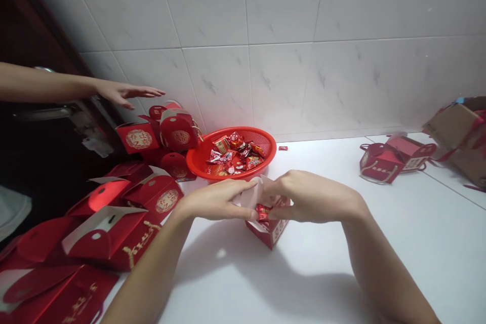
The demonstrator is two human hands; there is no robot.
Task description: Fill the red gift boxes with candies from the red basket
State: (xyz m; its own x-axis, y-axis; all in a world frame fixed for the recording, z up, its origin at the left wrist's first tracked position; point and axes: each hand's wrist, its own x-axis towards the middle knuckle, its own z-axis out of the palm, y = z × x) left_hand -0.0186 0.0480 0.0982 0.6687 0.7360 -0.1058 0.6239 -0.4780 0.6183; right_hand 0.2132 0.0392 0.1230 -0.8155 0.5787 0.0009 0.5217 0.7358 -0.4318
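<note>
A small red box [271, 235] stands on the white table with its top flaps up and red-wrapped candy [262, 212] inside. My left hand [224, 200] holds a pale flap of this box between thumb and fingers, at its left side. My right hand [299, 196] reaches into the box from the right, thumb at the candy and fingertips partly hidden behind the flap. Just behind the box sits a red plastic basket [271, 154] with several wrapped candies [235, 154] in it.
Many red boxes [152, 197] are stacked on the left. Another person's hand [127, 93] hovers above them. At the right are small red boxes [383, 159] and a cardboard box [453, 129]. A tiny red packet [283, 148] lies near the tiled wall.
</note>
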